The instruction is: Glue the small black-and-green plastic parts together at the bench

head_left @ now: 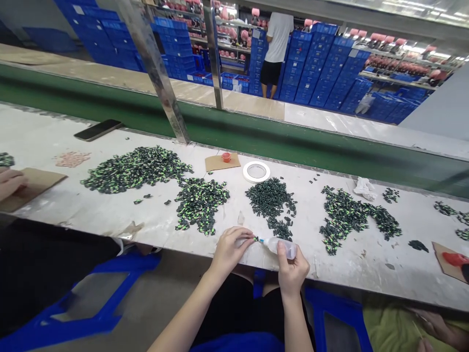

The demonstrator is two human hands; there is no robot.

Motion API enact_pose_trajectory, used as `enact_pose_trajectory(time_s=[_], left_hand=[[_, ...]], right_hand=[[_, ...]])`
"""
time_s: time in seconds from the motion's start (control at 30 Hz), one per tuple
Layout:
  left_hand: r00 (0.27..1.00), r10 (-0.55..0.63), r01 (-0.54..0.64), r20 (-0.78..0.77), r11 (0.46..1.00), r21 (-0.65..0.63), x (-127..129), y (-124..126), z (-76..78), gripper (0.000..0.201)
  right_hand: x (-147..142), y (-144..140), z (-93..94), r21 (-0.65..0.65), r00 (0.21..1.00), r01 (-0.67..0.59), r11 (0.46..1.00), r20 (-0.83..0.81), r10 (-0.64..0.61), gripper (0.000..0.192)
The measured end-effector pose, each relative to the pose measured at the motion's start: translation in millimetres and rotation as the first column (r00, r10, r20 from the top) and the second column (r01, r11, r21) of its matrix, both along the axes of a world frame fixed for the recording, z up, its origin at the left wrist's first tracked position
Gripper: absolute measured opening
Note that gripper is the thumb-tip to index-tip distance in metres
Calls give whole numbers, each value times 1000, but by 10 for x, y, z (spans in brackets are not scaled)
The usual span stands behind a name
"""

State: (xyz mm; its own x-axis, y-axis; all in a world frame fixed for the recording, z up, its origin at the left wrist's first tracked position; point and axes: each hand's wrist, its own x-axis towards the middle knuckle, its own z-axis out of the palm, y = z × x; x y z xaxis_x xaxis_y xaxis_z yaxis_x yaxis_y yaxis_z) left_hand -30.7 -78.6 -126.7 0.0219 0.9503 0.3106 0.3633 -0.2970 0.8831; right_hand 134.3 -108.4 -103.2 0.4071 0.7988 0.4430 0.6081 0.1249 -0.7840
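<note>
**Gluing small green-black parts at the near edge of the worktop, most piles untouched**

Left hand (pixel 230 248) pinches one small green-black piece (pixel 255 238) at its fingertips, just over the near edge of the worktop (pixel 110 215). Right hand (pixel 292 271) is clenched around a small clear squeeze bottle (pixel 280 246), nozzle tip touching the piece.

Progress, as a judgement: early to middle. Several heaps lie along the worktop: a big left pile (pixel 137 167), a bright-green middle pile (pixel 200 200), a darker pile (pixel 273 200) just behind the hands, and a right pile (pixel 348 215). Which heaps are finished and which wait cannot be told (colour differs, but that proves nothing).

Also there: tape roll (pixel 256 171), red cap on a cardboard scrap (pixel 222 162), phone (pixel 97 129) toward the far left edge, crumpled tissue (pixel 363 187).

Hidden or unclear: the piece's shape is too small to read; bottle contents are not visible. Another person's hand (pixel 10 182) is cut off at the left, another's at the bottom right. A person (pixel 275 46) stands by the blue crates in the background.
</note>
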Motion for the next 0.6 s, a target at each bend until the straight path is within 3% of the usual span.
enact_pose_trajectory(time_s=[0.3,0.6], left_hand=[[1000,2,-1,26,1000,-20,11,-4,10,9],[1000,14,-13,27,1000,-24,7,0,-2,7]], right_hand=[[-2,-5,10,-13,999,35,999,-20,-35,41],[2,-14,8,-44,997,-19,999,-75,16,42]])
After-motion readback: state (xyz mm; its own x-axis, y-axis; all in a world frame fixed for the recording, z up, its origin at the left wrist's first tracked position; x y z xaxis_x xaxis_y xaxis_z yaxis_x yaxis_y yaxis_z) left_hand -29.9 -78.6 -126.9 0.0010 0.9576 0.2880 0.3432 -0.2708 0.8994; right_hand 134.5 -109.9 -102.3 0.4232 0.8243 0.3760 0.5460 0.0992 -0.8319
